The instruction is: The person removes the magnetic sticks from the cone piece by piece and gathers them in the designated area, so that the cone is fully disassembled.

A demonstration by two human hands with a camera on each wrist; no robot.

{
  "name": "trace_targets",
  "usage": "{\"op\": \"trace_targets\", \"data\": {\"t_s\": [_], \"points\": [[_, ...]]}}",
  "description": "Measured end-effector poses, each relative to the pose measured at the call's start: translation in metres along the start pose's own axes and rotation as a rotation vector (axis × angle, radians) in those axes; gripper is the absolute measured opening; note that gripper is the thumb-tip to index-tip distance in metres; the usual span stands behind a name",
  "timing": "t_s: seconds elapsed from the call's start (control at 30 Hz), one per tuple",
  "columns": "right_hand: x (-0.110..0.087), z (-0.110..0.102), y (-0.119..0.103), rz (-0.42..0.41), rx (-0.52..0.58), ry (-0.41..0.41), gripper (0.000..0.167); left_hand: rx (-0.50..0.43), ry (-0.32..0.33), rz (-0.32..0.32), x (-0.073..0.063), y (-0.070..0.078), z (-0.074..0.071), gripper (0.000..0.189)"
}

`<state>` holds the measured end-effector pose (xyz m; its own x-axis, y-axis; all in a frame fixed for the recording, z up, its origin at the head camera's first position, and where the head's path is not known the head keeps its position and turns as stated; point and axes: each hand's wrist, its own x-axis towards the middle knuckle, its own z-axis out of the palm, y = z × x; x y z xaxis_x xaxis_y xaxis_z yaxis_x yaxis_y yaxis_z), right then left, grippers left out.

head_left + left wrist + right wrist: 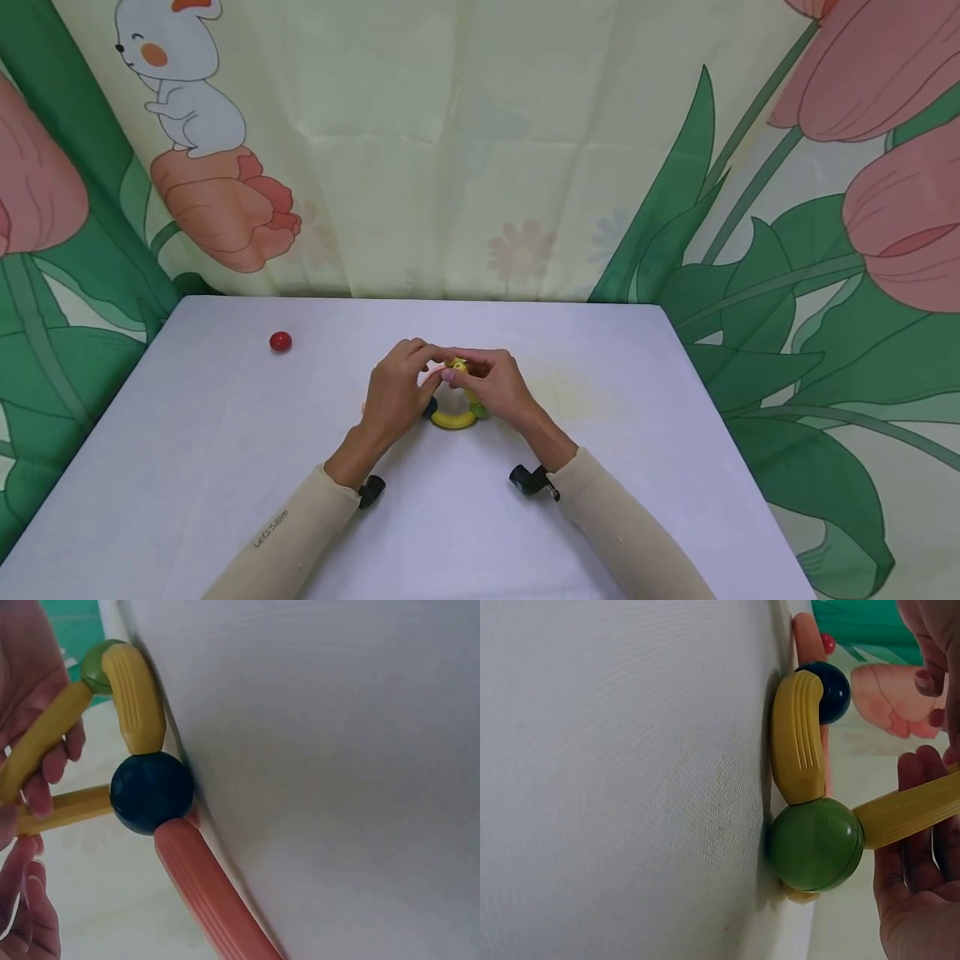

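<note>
On the table stands a toy build of chunky rods and balls. Its curved yellow rod (453,421) lies between a dark blue ball (152,793) and a green ball (816,844). A yellow rod (911,808) rises from the green ball, and my right hand (498,385) grips it. Another yellow rod (71,808) runs up from the blue ball to where the fingertips meet. My left hand (397,387) pinches at that rod's upper end, partly out of frame in the left wrist view. A salmon-pink rod (214,889) extends from the blue ball along the table.
A red ball (281,342) sits alone toward the table's far left. The white table (225,467) ends at a printed curtain (450,167) behind it. Small black cameras (531,480) are worn at both wrists.
</note>
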<state>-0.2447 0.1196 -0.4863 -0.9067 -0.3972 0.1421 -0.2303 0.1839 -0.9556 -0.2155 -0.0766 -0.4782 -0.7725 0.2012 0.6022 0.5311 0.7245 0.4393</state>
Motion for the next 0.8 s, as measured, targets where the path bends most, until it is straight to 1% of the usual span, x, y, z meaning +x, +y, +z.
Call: {"op": "trace_targets", "data": {"t_s": [0.1, 0.2, 0.3, 0.43, 0.63, 0.7, 0.8], "points": [[0.0, 0.0, 0.0, 0.002, -0.026, 0.007, 0.037, -0.029, -0.007, -0.044, 0.001, -0.001, 0.002, 0.025], [-0.001, -0.001, 0.0, 0.008, -0.059, 0.031, 0.036, -0.064, -0.014, -0.08, 0.0, -0.001, 0.003, 0.022], [-0.005, -0.003, -0.002, 0.025, -0.09, 0.063, 0.033, -0.078, -0.008, -0.09, -0.002, 0.0, 0.003, 0.019], [-0.011, -0.008, -0.006, 0.037, -0.105, 0.084, 0.031, -0.079, 0.005, -0.079, -0.005, 0.003, 0.004, 0.018], [-0.02, -0.019, -0.012, 0.017, -0.183, 0.125, 0.023, -0.085, -0.004, -0.048, -0.011, 0.006, 0.005, 0.022], [-0.023, -0.024, -0.014, 0.016, -0.209, 0.141, 0.021, -0.079, -0.02, -0.039, -0.014, 0.006, 0.005, 0.024], [-0.028, -0.031, -0.016, 0.031, -0.248, 0.161, 0.019, -0.058, -0.065, -0.014, -0.018, 0.007, 0.005, 0.027]]}}
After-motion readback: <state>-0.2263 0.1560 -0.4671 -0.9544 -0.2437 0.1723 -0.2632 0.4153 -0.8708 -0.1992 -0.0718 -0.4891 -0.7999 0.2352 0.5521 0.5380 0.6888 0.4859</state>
